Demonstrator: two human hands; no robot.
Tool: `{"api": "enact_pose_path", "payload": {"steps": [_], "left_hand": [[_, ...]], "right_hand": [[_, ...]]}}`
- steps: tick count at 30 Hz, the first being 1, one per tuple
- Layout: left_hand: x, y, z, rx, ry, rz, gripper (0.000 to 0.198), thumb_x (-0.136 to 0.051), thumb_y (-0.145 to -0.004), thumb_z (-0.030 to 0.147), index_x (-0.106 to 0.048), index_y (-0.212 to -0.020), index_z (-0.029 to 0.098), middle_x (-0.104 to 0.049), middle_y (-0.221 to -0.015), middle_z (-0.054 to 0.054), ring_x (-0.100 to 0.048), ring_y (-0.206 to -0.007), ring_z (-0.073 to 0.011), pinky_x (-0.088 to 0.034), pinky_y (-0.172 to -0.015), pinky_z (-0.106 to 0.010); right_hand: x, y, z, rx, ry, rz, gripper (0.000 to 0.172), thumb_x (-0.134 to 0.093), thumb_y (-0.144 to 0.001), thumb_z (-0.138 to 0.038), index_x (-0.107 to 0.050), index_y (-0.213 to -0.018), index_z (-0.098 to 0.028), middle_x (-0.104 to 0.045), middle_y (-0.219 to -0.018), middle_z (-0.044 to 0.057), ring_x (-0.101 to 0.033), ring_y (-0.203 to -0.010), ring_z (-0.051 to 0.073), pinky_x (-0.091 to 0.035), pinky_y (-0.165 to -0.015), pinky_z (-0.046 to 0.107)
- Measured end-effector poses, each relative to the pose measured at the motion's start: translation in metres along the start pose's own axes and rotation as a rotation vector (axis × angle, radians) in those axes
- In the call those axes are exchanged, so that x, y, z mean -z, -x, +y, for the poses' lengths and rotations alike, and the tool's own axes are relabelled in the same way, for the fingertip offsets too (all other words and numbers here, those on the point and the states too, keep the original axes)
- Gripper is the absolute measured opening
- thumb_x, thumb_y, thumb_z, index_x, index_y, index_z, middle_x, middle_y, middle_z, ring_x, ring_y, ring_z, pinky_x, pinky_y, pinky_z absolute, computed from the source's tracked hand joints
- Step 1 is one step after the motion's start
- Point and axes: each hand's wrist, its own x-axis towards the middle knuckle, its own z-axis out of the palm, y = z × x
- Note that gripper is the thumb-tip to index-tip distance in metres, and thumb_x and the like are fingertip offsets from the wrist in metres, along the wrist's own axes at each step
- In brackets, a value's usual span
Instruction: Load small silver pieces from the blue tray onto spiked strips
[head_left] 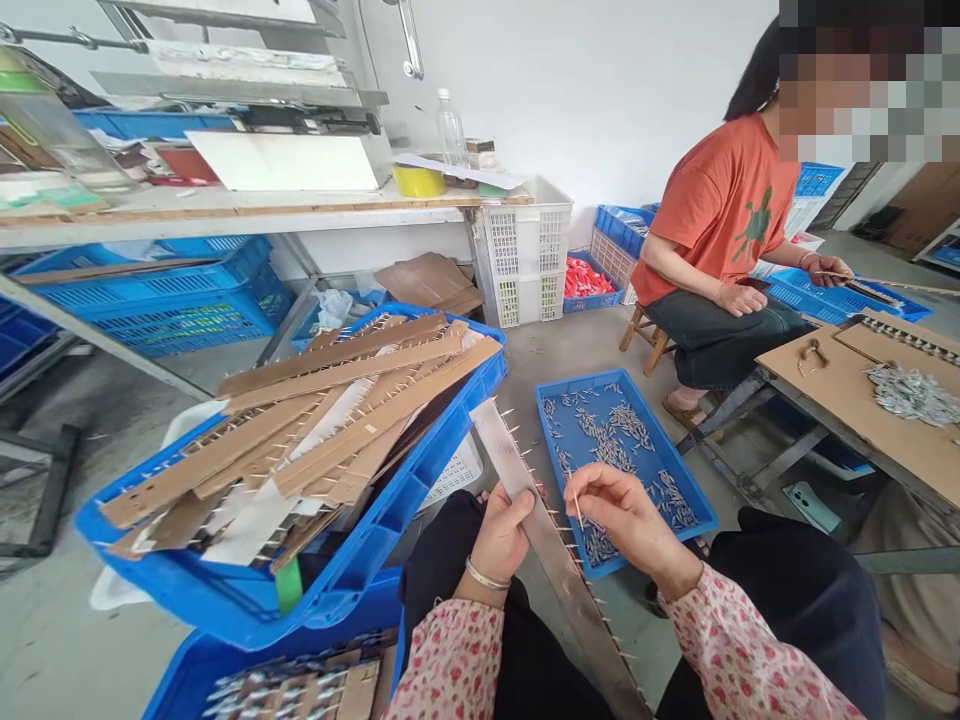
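Observation:
My left hand (501, 535) is closed around a long brown cardboard strip (555, 560), thumb on its face. Thin pointed sticks like toothpicks stick out along the strip's right edge. In my right hand (619, 515) a toothpick (575, 500) is pinched between thumb and fingers, close to that edge. Beyond the right hand, a shallow blue tray (551, 425) on the floor holds many small silvery pieces (630, 425). To the left, a large blue crate (420, 520) is heaped with similar cardboard strips (390, 420), most edged with sticks.
Below the heap, another blue crate (176, 680) holds strips bearing silvery pieces. A person in an orange shirt (720, 190) sits on a wooden stool at the right, holding a strip. A low table (840, 390) carries a silvery pile. A workbench (315, 205) runs along the back left.

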Motion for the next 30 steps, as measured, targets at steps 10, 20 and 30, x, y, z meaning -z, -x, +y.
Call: {"api": "enact_pose_path", "payload": {"steps": [10, 20, 30], "left_hand": [[-0.003, -0.003, -0.004, 0.006, 0.031, 0.0, 0.033, -0.084, -0.054, 0.03, -0.064, -0.079, 0.02, -0.064, -0.067, 0.002, -0.058, -0.059, -0.0122, -0.047, -0.058, -0.025], [-0.004, -0.006, -0.007, -0.004, 0.027, -0.004, 0.031, -0.084, -0.056, 0.03, -0.066, -0.079, 0.02, -0.064, -0.067, 0.002, -0.058, -0.06, -0.012, -0.046, -0.059, -0.024], [-0.005, -0.005, -0.006, -0.022, -0.016, 0.038, 0.03, -0.084, -0.056, 0.028, -0.066, -0.077, 0.017, -0.067, -0.066, 0.001, -0.059, -0.059, -0.0117, -0.048, -0.057, -0.023]], "right_hand": [[-0.006, 0.001, 0.01, 0.183, 0.274, 0.137, 0.018, -0.054, -0.09, -0.034, -0.066, -0.086, -0.022, -0.063, -0.079, 0.003, -0.057, -0.072, 0.016, -0.046, -0.066, 0.028], [-0.004, 0.001, 0.012, 0.263, 0.48, 0.168, 0.016, -0.055, -0.09, -0.028, -0.07, -0.088, -0.023, -0.069, -0.082, 0.004, -0.063, -0.077, 0.018, -0.049, -0.069, 0.029], [-0.002, 0.0, 0.011, 0.248, 0.558, 0.171, 0.014, -0.058, -0.088, -0.023, -0.072, -0.086, -0.021, -0.073, -0.084, 0.004, -0.066, -0.075, 0.017, -0.049, -0.064, 0.025]]}}
